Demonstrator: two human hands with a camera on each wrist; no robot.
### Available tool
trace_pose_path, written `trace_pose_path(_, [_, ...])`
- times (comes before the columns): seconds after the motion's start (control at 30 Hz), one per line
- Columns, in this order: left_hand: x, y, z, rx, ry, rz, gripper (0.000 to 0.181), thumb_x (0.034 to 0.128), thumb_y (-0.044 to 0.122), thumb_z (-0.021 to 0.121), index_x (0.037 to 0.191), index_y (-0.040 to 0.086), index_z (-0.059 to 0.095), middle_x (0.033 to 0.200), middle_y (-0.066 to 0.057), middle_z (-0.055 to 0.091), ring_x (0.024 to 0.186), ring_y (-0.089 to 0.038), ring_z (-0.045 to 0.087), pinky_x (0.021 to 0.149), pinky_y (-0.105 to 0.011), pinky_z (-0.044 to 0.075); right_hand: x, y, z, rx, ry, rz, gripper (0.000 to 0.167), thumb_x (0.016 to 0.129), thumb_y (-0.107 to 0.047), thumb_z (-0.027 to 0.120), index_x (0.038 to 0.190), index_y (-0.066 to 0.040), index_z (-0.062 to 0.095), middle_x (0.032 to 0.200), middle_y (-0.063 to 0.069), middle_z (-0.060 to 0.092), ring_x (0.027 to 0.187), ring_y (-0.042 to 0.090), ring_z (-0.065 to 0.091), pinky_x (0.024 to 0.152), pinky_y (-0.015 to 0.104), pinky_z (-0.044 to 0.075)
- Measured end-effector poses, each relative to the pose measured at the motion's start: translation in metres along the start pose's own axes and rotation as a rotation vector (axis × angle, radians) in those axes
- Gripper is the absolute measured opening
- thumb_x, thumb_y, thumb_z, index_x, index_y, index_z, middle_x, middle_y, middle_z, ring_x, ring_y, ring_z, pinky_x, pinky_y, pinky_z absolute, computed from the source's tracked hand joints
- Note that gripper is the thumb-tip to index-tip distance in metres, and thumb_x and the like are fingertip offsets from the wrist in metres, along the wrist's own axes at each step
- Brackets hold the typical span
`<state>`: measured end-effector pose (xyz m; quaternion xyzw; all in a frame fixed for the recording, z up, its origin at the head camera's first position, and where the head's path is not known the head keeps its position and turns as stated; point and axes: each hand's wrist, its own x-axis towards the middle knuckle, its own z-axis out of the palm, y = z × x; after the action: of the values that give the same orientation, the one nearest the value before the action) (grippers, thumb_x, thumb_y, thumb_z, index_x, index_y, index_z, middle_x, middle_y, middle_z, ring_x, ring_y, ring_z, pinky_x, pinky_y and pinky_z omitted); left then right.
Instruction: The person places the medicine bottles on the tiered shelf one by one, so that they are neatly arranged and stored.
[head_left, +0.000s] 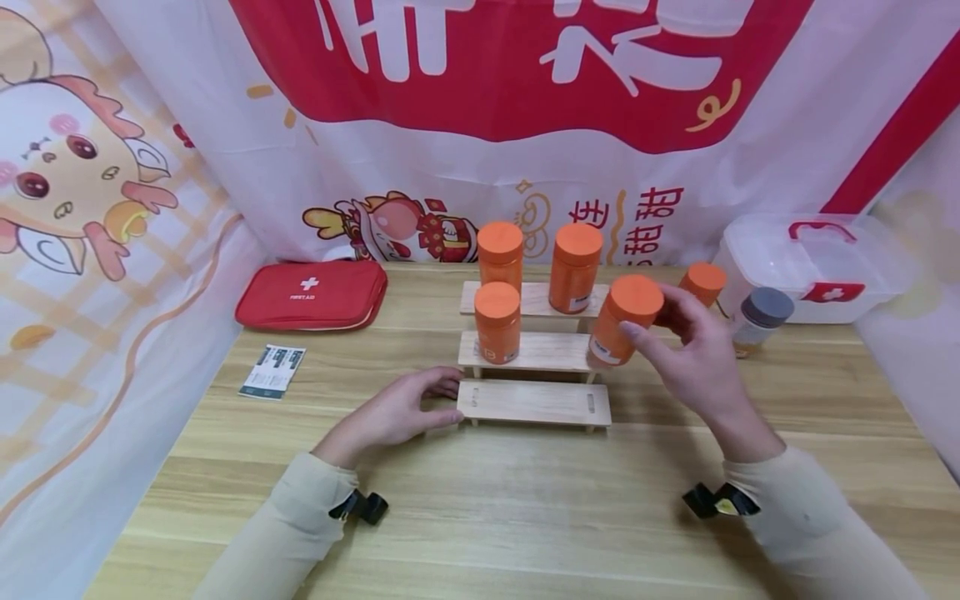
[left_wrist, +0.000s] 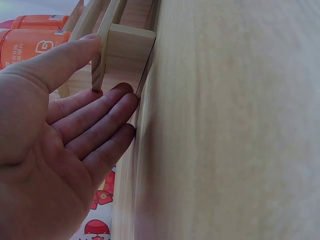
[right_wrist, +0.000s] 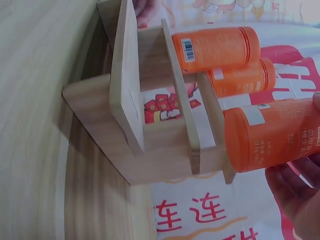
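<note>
Head view: Right hand point(head_left: 697, 358) grips the bottle point(head_left: 624, 323), thumb across its near side, fingers curled behind; the opening is only as wide as the bottle. Bottle leans slightly, cap up, at the right end of the rack's point(head_left: 536, 402) middle tier. Left hand point(head_left: 401, 406) is at the left end of the lowest tier, thumb toward the front corner, fingers toward the back; spread apart, no bottle in it. Two upper bottles point(head_left: 576, 267) stand on the top tier, one middle bottle point(head_left: 498, 323) at the left of the middle tier. Grey-capped jar point(head_left: 761, 317) stands right of the right hand, beside the white box point(head_left: 813, 312).

Left wrist view: Palm visible, fingers nearly straight. Thumb tip and index tip meet the plank's end; other fingertips lie near the tabletop point(left_wrist: 225, 125).

Right wrist view: Fingers wrap the bottle toward its cap end; base protrudes beyond them, near the plank ends. Base contact: cannot tell.
</note>
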<state>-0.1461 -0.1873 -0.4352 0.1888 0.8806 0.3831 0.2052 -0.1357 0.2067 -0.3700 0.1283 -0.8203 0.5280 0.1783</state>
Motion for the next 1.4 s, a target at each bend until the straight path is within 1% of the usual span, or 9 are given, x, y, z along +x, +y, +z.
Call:
trace_pose_path(0.13, [0.000, -0.001, 0.000, 0.001, 0.001, 0.004, 0.061, 0.0994, 0.034, 0.080, 0.153, 0.013, 0.057, 0.141, -0.002, 0.071, 0.136, -0.025, 0.064, 0.125, -0.055, 0.044, 0.001, -0.001, 0.008, 0.019, -0.032, -0.002, 0.052, 0.098, -0.007, 0.080, 0.147, -0.007, 0.063, 0.134, -0.002, 0.069, 0.114, 0.007, 0.065, 0.100, 0.009, 0.052])
trace_pose_path(0.3, [0.000, -0.001, 0.000, -0.004, 0.001, 0.007, 0.062, 0.0994, 0.034, 0.080, 0.153, 0.013, 0.057, 0.141, -0.002, 0.071, 0.136, -0.025, 0.064, 0.125, -0.055, 0.044, 0.003, -0.005, 0.017, -0.018, -0.081, 0.040, 0.053, 0.100, -0.017, 0.080, 0.148, -0.007, 0.061, 0.140, 0.009, 0.069, 0.117, 0.007, 0.064, 0.101, 0.009, 0.051])
trace_pose_path(0.6, [0.001, -0.001, 0.001, -0.002, 0.003, 0.013, 0.063, 0.0994, 0.033, 0.080, 0.153, 0.012, 0.056, 0.140, -0.003, 0.071, 0.135, -0.025, 0.065, 0.125, -0.054, 0.045, 0.006, -0.007, 0.031, -0.004, -0.126, 0.097, 0.059, 0.099, -0.019, 0.081, 0.151, -0.003, 0.058, 0.144, 0.017, 0.066, 0.126, 0.030, 0.066, 0.101, 0.006, 0.049])
trace_pose_path(0.67, [0.001, -0.001, 0.001, -0.003, 0.003, 0.015, 0.063, 0.0995, 0.033, 0.080, 0.153, 0.011, 0.056, 0.140, -0.003, 0.071, 0.135, -0.025, 0.065, 0.124, -0.054, 0.044, 0.007, -0.007, 0.033, 0.001, -0.129, 0.103, 0.059, 0.099, -0.019, 0.081, 0.151, -0.004, 0.058, 0.145, 0.018, 0.066, 0.127, 0.032, 0.066, 0.101, 0.008, 0.050])
trace_pose_path(0.73, [0.000, -0.001, 0.001, -0.004, 0.003, 0.017, 0.063, 0.0995, 0.033, 0.080, 0.153, 0.011, 0.056, 0.141, -0.003, 0.071, 0.136, -0.025, 0.065, 0.125, -0.055, 0.044, 0.007, -0.008, 0.034, 0.003, -0.133, 0.111, 0.060, 0.099, -0.020, 0.082, 0.151, -0.004, 0.058, 0.145, 0.018, 0.066, 0.128, 0.033, 0.066, 0.104, 0.014, 0.053])
trace_pose_path(0.83, [0.000, -0.001, 0.001, -0.004, 0.002, 0.022, 0.063, 0.0996, 0.033, 0.080, 0.154, 0.011, 0.056, 0.141, -0.004, 0.071, 0.136, -0.026, 0.065, 0.125, -0.055, 0.044, 0.008, -0.008, 0.036, -0.001, -0.136, 0.125, 0.059, 0.099, -0.022, 0.082, 0.151, -0.005, 0.058, 0.144, 0.016, 0.067, 0.128, 0.031, 0.066, 0.110, 0.030, 0.058])
trace_pose_path(0.97, [0.001, -0.001, 0.001, 0.002, 0.000, 0.027, 0.063, 0.0998, 0.032, 0.079, 0.154, 0.010, 0.055, 0.142, -0.005, 0.071, 0.136, -0.026, 0.065, 0.125, -0.055, 0.044, 0.009, -0.006, 0.039, -0.004, -0.141, 0.134, 0.059, 0.099, -0.022, 0.082, 0.150, -0.006, 0.058, 0.146, 0.014, 0.065, 0.130, 0.031, 0.065, 0.113, 0.048, 0.057])
trace_pose_path(1.23, [0.002, -0.001, 0.000, 0.015, 0.000, 0.029, 0.064, 0.0996, 0.031, 0.080, 0.154, 0.009, 0.055, 0.142, -0.006, 0.071, 0.136, -0.027, 0.065, 0.125, -0.054, 0.044, 0.010, -0.005, 0.044, -0.023, -0.130, 0.148, 0.061, 0.098, -0.024, 0.083, 0.150, -0.005, 0.058, 0.148, 0.015, 0.062, 0.131, 0.035, 0.065, 0.113, 0.055, 0.056])
trace_pose_path(1.4, [0.001, -0.001, 0.000, 0.014, 0.001, 0.050, 0.064, 0.0997, 0.031, 0.080, 0.153, 0.007, 0.055, 0.141, -0.007, 0.071, 0.135, -0.028, 0.065, 0.124, -0.055, 0.046, 0.010, -0.006, 0.047, 0.004, -0.121, 0.197, 0.066, 0.097, -0.026, 0.084, 0.151, -0.005, 0.054, 0.150, 0.014, 0.060, 0.133, 0.034, 0.063, 0.115, 0.053, 0.055])
